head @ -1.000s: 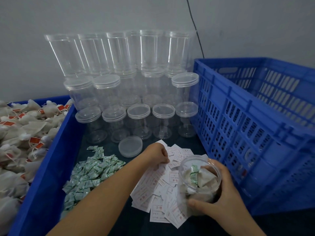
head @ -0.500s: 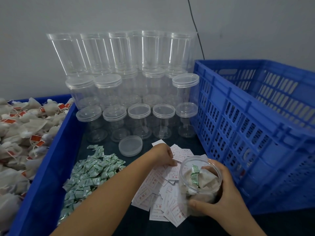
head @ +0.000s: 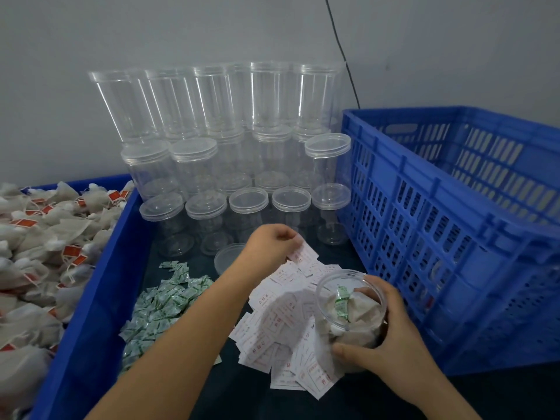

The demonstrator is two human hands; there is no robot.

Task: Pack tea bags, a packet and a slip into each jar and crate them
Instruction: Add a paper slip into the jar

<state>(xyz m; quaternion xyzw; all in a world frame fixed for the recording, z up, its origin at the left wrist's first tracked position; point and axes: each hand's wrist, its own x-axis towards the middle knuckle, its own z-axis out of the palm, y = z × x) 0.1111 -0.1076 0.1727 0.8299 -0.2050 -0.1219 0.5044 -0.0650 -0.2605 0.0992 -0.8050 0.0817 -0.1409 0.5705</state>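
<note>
Right hand: my right hand (head: 391,334) is wrapping curled fingers and thumb round the open jar (head: 350,316), which is sitting nearest me on the dark table (head: 348,398), just beside the blue crate.
Open jar: it is standing upright with no lid on, and I am seeing tea bags and one green packet (head: 341,303) poking up inside it.
Slip pile: the loose white slips (head: 281,338) with red print are lying spread on the table to the left of the jar, some tucked under its base.
Left hand: my left hand (head: 274,242) is hovering above the far end of the pile, fingers curled, pinching one slip (head: 303,254) at its edge so that it is hanging clear of the others.
Packets: a heap of small green packets (head: 160,304) is lying left of my left forearm.
Loose lid: a clear lid (head: 227,259) is lying flat behind my left wrist.
Tea bags: a blue bin (head: 100,277) on the left is holding a mound of tea bags (head: 39,237) with red tags.
Blue crate: the slatted crate (head: 454,225) is standing on the right; I cannot tell what is in it.
Jar stack: lidded clear jars (head: 248,165) are standing in stacked rows against the wall at the back.
</note>
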